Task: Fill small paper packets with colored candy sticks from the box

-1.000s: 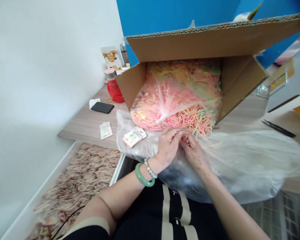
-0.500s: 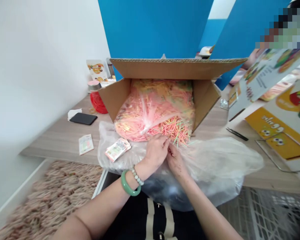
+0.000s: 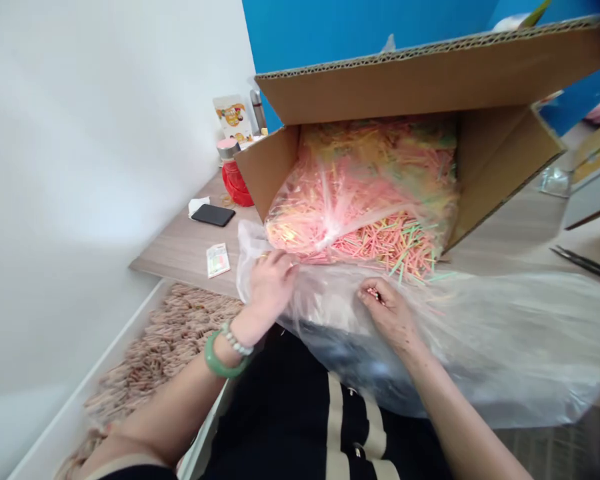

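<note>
A cardboard box (image 3: 415, 80) lies open toward me, with a clear bag of thin pink, yellow and green sticks (image 3: 360, 193) inside; some sticks spill at its front edge. My left hand (image 3: 273, 283), with a green bangle and beads on the wrist, is over the plastic sheet at the box's front left. Its fingers are curled, and what lies under them is hidden. My right hand (image 3: 385, 307) is closed around a few small sticks, above the clear plastic sheet (image 3: 505, 327) in front of the box.
On the table (image 3: 180, 247) at the left are a black phone (image 3: 213, 215), a small printed packet (image 3: 217, 260) and a red jar (image 3: 237, 183). Black tweezers (image 3: 587, 263) lie at the right. Below left is a container of pinkish-brown pieces (image 3: 165, 333).
My hands, together before, are now apart: the left has moved left to where the stack of packets lay, now hidden from view. The view has turned left and closer to the box.
</note>
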Demonstrator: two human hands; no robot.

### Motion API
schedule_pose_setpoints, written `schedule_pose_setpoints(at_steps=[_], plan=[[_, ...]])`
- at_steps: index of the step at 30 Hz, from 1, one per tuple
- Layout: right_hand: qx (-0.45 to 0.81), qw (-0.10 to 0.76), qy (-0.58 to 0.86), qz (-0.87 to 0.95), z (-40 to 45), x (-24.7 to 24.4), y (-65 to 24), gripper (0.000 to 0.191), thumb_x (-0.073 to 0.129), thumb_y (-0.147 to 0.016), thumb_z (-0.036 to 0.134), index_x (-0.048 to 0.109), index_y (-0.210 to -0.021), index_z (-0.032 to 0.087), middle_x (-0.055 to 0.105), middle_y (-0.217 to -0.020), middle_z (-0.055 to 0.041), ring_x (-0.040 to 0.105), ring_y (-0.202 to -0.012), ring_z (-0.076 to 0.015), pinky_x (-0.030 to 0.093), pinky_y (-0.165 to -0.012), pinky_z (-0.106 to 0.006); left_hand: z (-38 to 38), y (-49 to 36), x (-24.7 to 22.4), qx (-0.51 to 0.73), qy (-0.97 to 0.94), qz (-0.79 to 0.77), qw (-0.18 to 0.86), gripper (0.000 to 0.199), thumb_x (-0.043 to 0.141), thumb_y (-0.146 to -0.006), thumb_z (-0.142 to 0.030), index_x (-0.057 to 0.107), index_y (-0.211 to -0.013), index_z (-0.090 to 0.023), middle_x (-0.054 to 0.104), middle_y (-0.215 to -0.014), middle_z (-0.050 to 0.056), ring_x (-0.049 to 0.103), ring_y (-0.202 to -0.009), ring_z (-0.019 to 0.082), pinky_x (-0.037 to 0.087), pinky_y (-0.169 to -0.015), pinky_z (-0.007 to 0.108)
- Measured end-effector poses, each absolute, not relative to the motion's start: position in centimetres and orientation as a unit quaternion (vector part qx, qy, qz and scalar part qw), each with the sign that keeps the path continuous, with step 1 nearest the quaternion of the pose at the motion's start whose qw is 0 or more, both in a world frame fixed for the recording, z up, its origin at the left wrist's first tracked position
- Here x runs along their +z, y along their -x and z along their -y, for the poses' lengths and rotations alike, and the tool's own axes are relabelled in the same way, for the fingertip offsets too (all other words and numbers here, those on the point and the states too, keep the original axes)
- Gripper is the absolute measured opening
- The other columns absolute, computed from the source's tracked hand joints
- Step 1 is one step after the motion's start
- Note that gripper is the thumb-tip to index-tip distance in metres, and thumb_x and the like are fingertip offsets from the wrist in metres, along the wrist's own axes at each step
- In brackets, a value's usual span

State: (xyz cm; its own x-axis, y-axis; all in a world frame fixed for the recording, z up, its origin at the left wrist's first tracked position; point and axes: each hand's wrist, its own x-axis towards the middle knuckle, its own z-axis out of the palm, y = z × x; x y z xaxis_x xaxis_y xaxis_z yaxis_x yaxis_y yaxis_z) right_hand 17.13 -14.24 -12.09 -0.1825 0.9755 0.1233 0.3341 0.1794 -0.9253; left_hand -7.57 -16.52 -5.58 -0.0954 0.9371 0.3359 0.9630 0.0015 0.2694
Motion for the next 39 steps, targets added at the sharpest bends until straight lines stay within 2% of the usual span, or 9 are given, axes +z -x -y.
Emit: schedule_pose_setpoints(at_steps=[3,6,15,21,26,30,33,36,39], plan=[[0.393,0.391,0.499,0.666,14.4,-11.9,-17.1,0.013,0.058,-0.080,0.038,0.062,-0.079,0.026,0.059,-0.072,0.0012,0.052,-0.068,-0.0197,0.041,-0.066,-0.032,17.7,12.3,-6.8,-0.137,0.617,0.775,0.005,0.039,0.060,-0.094,-0.031,0.066,-0.129,-0.016,0.065,-0.133,0.017,0.062,-0.116,0.035,0.046,-0.097,0.046],[0.385,0.381,0.514,0.665,14.3,-12.1,-17.1,0.015,0.059,-0.079,0.038,0.062,-0.086,0.026,0.061,-0.074,0.0012,0.053,-0.069,-0.0202,0.041,-0.067,-0.032,17.2,14.7,-8.0,-0.120,0.576,0.804,-0.080,0.052,0.065,-0.091,-0.038,0.061,-0.137,-0.014,0.067,-0.125,0.018,0.064,-0.109,0.034,0.049,-0.088,0.042],[0.367,0.382,0.525,0.666,14.4,-12.1,-17.1,0.020,0.055,-0.086,0.043,0.064,-0.090,0.025,0.065,-0.082,-0.0016,0.058,-0.078,-0.0219,0.044,-0.070,-0.033,14.3,16.5,-10.3,-0.291,0.476,0.806,-0.198,0.020,0.078,-0.069,-0.030,0.070,-0.085,-0.020,0.062,-0.073,-0.002,0.060,-0.071,0.018,0.044,-0.065,0.027],[0.385,0.379,0.533,0.651,14.3,-12.7,-17.2,0.019,0.063,-0.080,0.042,0.067,-0.088,0.025,0.063,-0.076,0.0004,0.052,-0.068,-0.0195,0.041,-0.065,-0.032,14.6,17.4,-10.4,-0.391,0.450,0.774,-0.213,0.013,0.069,-0.071,-0.026,0.068,-0.082,-0.019,0.064,-0.071,-0.003,0.056,-0.066,0.016,0.043,-0.063,0.026],[0.423,0.413,0.520,0.617,14.1,-11.8,-17.0,0.011,0.062,-0.082,0.037,0.066,-0.083,0.026,0.066,-0.076,0.0005,0.060,-0.075,-0.0209,0.045,-0.072,-0.034,15.9,15.9,-7.8,-0.489,0.475,0.711,-0.170,0.009,0.068,-0.068,-0.022,0.059,-0.067,-0.020,0.055,-0.066,-0.004,0.052,-0.067,0.014,0.042,-0.064,0.025],[0.482,0.540,0.480,0.496,13.4,-11.0,-17.1,0.013,0.059,-0.085,0.038,0.060,-0.086,0.025,0.068,-0.076,0.0003,0.066,-0.079,-0.0205,0.050,-0.076,-0.035,16.5,11.4,-5.5,-0.580,0.388,0.592,-0.403,0.024,0.078,-0.066,-0.027,0.058,-0.080,-0.022,0.065,-0.073,-0.004,0.058,-0.061,0.014,0.050,-0.059,0.026],[0.481,0.488,0.484,0.544,12.9,-11.1,-17.2,0.010,0.061,-0.082,0.034,0.062,-0.086,0.025,0.070,-0.079,0.0011,0.067,-0.081,-0.0196,0.050,-0.079,-0.035,16.3,7.0,-5.3,-0.549,0.355,0.496,-0.571,0.035,0.082,-0.061,-0.022,0.063,-0.091,-0.022,0.072,-0.084,-0.001,0.066,-0.068,0.016,0.057,-0.064,0.030],[0.475,0.439,0.487,0.588,12.9,-11.3,-17.5,0.009,0.060,-0.081,0.031,0.065,-0.085,0.025,0.072,-0.081,0.0011,0.066,-0.081,-0.0192,0.049,-0.081,-0.035,15.7,3.3,-5.9,-0.522,0.379,0.455,-0.614,0.028,0.081,-0.064,-0.023,0.069,-0.089,-0.018,0.073,-0.086,0.001,0.067,-0.075,0.017,0.057,-0.073,0.031],[0.486,0.506,0.482,0.525,13.1,-10.6,-18.0,0.010,0.059,-0.084,0.032,0.065,-0.087,0.024,0.073,-0.079,0.0004,0.068,-0.078,-0.0194,0.051,-0.078,-0.035,14.8,1.1,-6.6,-0.522,0.382,0.459,-0.610,0.024,0.078,-0.066,-0.022,0.069,-0.088,-0.017,0.074,-0.087,0.002,0.067,-0.077,0.017,0.056,-0.077,0.032]])
